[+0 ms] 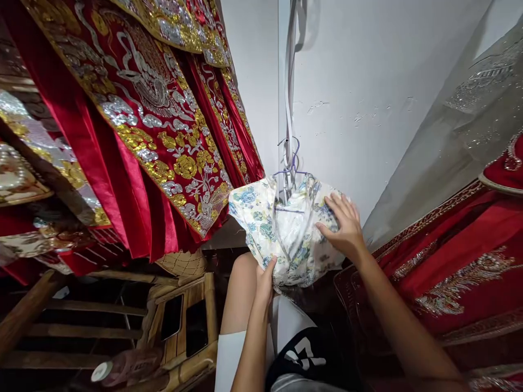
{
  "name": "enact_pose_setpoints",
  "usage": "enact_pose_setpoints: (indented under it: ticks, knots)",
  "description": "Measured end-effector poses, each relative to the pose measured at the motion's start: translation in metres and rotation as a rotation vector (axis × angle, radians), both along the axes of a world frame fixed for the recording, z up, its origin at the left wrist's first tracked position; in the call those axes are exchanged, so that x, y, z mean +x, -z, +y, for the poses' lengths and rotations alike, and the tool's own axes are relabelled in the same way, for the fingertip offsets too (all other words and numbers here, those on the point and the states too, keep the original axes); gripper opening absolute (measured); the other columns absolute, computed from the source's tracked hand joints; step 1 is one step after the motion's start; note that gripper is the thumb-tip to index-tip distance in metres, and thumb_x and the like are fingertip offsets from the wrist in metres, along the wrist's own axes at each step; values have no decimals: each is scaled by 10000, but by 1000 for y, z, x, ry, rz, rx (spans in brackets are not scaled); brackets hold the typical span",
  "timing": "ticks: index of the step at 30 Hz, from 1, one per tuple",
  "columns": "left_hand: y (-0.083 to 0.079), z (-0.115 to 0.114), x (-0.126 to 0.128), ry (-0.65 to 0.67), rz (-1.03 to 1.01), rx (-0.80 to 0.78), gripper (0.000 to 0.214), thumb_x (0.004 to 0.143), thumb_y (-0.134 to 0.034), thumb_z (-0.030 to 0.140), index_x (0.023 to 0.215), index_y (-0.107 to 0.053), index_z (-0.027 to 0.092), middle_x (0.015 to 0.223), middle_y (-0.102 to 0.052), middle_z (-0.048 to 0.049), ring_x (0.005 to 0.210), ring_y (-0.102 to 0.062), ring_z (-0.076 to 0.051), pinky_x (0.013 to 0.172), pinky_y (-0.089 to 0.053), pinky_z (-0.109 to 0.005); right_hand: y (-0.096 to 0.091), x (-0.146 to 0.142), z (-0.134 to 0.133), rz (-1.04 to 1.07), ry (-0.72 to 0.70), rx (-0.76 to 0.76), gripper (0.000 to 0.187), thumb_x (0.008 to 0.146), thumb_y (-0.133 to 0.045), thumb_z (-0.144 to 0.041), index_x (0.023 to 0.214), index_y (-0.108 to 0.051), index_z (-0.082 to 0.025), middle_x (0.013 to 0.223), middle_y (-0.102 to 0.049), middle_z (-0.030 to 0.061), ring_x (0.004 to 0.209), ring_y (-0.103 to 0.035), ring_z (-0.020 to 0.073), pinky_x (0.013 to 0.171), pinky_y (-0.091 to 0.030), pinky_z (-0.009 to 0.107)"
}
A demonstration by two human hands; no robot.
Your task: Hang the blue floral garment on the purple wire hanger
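A white garment with a blue and green floral print [286, 234] is bunched up low in the middle, still on a thin purple wire hanger [291, 163]. My left hand [265, 280] grips the lower left edge of the cloth, fingers closed on it. My right hand [345, 220] lies on the right side of the bundle with fingers spread, pressing the fabric. My bare knee [243, 288] shows just below the garment.
Red robes with gold and silver embroidery [155, 125] hang at the left, more red embroidered cloth [461, 272] lies at the right. A wooden chair [180, 321] holding two dark phones stands at lower left. A white wall [351, 92] is behind.
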State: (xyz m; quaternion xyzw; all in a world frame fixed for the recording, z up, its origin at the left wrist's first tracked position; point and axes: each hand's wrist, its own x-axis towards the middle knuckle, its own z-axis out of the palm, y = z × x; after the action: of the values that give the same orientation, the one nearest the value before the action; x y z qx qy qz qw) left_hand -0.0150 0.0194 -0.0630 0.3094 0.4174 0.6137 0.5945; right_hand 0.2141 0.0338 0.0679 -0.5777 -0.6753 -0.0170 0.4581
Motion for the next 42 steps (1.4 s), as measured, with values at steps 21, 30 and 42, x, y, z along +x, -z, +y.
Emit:
enact_pose_setpoints:
  ticks: [21,30,42]
  knots:
    - [15,-28,-13,-223,291,63,571,834,-745,514,1259,-591,164,1306,-650,-159,1281,-595,-327,1106,-464,-477,115,-98,-55,949,-509,-540,535,906,-585,-679,663,-584,-202,554,-455,-22,533,-399,130,544,-324,289]
    - [18,-43,3,-277,874,441,259,901,-654,342,1133,-645,227,1241,-566,-130,1262,-529,-311,1087,-435,-483,106,-100,-58,959,-509,-580,368,869,-587,-475,647,-637,-185,505,-428,-32,502,-377,121,522,-290,285]
    - [15,-48,18,58,804,435,190,1016,-418,309,993,-587,226,972,-665,-86,930,-642,-247,846,-503,-371,84,-91,-54,1131,-481,-762,314,748,-649,-481,623,-670,-195,371,-463,-36,342,-295,88,401,-174,260]
